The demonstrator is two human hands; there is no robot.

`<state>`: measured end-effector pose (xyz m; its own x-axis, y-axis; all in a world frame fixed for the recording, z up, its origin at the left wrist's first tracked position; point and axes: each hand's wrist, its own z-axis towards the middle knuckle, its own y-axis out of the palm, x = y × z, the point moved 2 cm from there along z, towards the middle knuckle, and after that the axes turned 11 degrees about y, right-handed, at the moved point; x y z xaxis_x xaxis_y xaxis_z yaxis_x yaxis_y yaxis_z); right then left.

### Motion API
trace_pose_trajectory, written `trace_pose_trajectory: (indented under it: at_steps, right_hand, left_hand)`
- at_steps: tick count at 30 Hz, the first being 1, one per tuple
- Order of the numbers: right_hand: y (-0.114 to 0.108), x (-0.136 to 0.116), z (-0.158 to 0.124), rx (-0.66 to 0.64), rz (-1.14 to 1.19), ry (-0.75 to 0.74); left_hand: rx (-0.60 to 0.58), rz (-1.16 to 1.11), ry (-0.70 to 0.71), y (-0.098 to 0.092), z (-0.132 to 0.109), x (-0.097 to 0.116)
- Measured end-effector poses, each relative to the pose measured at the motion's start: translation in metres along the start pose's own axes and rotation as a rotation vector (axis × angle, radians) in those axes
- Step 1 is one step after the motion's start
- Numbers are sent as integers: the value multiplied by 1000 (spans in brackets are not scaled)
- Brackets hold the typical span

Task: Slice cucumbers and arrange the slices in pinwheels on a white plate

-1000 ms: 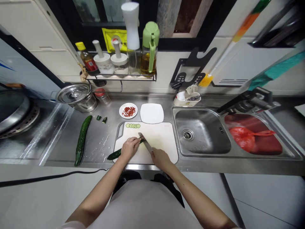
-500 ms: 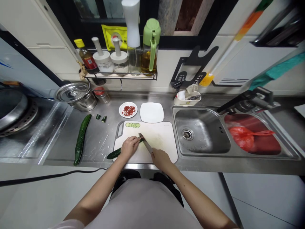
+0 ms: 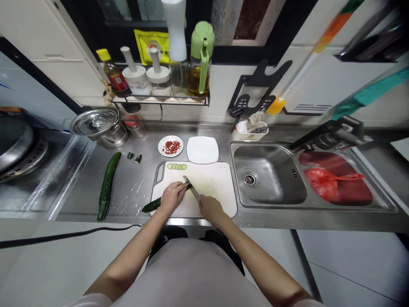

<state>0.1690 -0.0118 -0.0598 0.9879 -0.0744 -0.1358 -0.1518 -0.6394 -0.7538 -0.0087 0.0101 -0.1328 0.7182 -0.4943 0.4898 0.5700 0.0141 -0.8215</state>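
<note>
On the white cutting board (image 3: pixel 220 179) lies a dark green cucumber (image 3: pixel 151 206), its near end jutting past the board's left edge. My left hand (image 3: pixel 173 195) is closed over its middle and hides that part. A kitchen knife (image 3: pixel 192 188) is gripped by the handle in my right hand (image 3: pixel 212 209). Its blade crosses the cucumber's right end, just beside my left fingertips; whether it is cutting in cannot be made out. A row of pale cucumber slices (image 3: pixel 177 166) rests at the board's upper left.
Left of the board are a whole cucumber (image 3: pixel 109 186) and two cucumber ends (image 3: pixel 138 159). Behind it stand a plate of red pieces (image 3: pixel 171 146) and a white square plate (image 3: pixel 202 149). A steel sink (image 3: pixel 271 179) adjoins on the right; a lidded pot (image 3: pixel 108 130) stands back left.
The knife and my right hand have shifted slightly up and left relative to the board. My left hand keeps its hold on the cucumber. The whole view has moved a little.
</note>
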Motion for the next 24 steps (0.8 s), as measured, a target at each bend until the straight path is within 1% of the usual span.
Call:
trace_pose_trajectory:
  at_steps: [6,24]
  right_hand:
    - [1,-5,4,13,-6,1]
    - [12,-18,20,84,-7,2]
  left_hand:
    - [10,2,6,2,-1,-2]
    - [-16,-8,-15,0,0,0]
